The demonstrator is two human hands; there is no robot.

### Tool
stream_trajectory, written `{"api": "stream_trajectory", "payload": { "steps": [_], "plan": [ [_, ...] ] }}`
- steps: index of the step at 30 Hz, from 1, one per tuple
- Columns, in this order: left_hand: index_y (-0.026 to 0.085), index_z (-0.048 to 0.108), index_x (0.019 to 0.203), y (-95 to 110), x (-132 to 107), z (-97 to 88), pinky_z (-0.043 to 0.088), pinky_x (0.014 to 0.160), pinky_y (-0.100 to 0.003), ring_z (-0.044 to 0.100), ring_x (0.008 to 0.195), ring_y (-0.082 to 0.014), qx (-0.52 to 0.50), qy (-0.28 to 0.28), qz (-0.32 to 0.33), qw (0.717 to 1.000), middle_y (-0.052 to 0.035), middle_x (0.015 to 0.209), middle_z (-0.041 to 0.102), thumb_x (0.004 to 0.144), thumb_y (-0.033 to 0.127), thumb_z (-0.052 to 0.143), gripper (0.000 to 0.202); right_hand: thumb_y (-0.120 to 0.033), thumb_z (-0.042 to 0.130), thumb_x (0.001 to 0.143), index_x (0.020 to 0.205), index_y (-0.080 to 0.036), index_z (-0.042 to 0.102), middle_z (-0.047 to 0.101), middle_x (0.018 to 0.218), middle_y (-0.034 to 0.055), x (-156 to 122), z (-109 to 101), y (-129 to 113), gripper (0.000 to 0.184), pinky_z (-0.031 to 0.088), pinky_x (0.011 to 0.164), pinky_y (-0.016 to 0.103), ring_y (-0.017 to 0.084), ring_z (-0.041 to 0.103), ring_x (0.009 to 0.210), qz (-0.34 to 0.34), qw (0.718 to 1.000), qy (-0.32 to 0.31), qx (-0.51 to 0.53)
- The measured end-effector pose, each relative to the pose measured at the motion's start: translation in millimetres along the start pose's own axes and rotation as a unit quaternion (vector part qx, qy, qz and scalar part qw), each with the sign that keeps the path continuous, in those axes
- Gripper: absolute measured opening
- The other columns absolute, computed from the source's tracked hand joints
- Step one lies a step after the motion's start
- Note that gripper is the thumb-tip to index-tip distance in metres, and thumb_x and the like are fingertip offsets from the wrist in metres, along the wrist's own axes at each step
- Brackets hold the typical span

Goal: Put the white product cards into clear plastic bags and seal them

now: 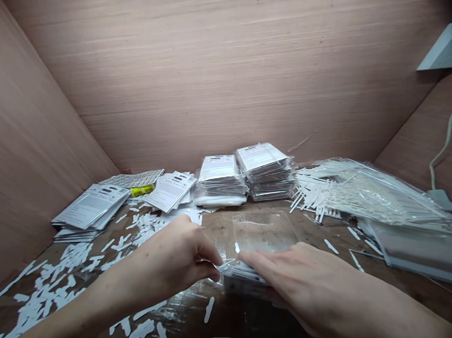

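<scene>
From where I stand, the fingertips of the person's left hand [213, 261] are curled in and pinching a corner of a clear plastic bag [262, 233], gripping only the thin film. The fingers of the right hand [294, 282] lie long and flat, unclenched, pressing on a small stack of printed cards [242, 278] at the bag's near end. The cards sit at the centre of the table, just below the bag, though I can't tell how far they are inside it. The work in hand looks like handling the bag's edge around that stack. My judgement is that the next move calls for a steady hold on the film, so that the slippery corner doesn't slide free of the cards.

The wooden table [314, 227] is littered around them. White die-cut paper scraps [52, 271] sprawl from 7 to 9 o'clock, with a few more at 6. At 10 o'clock lies a pile of printed cards [90, 210], with a loose fan of cards [169, 190] and a yellow tag [142, 190] toward 11. Two stacks of bagged packs [241, 173] stand at 12 o'clock. A film-wrapped bundle of white sticks [365, 196] spreads across 2 o'clock, above a flat grey board [426, 248] at 3. Veneered wood panels [219, 62] close in the back and sides, and a pale cord [440, 140] runs down at 2 o'clock.
</scene>
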State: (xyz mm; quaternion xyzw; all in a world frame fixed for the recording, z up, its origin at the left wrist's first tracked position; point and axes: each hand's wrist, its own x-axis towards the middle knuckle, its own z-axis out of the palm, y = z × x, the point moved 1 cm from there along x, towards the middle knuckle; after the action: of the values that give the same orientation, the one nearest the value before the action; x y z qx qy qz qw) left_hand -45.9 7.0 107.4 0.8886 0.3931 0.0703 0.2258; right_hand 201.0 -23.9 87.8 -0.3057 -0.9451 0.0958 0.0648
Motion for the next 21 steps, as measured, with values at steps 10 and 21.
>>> {"api": "stream_trajectory", "payload": {
  "steps": [10,21],
  "plan": [
    [0.030,0.081,0.088,-11,-10,1.9,0.049,0.070,-0.021,0.071,0.076,-0.0124,-0.026,0.033,0.041,0.998,0.0041,0.081,0.079,0.084,0.029,0.081,0.004,-0.007,0.056,0.087,0.101,-0.021,0.058,0.070,0.082,0.0010,0,-3,-2,0.020,0.040,0.053,0.027,0.015,0.062,0.061,-0.024,0.999,0.007,-0.033],
    [0.022,0.074,0.089,1,-7,16.2,0.052,0.064,-0.016,0.071,0.067,-0.0096,-0.136,0.071,0.033,0.988,0.0044,0.077,0.078,0.083,0.014,0.072,0.011,-0.006,0.064,0.081,0.105,-0.018,0.062,0.069,0.097,0.0035,3,-5,-5,0.027,0.045,0.053,0.030,0.017,0.063,0.064,0.016,0.997,-0.038,-0.060]
  ]
}}
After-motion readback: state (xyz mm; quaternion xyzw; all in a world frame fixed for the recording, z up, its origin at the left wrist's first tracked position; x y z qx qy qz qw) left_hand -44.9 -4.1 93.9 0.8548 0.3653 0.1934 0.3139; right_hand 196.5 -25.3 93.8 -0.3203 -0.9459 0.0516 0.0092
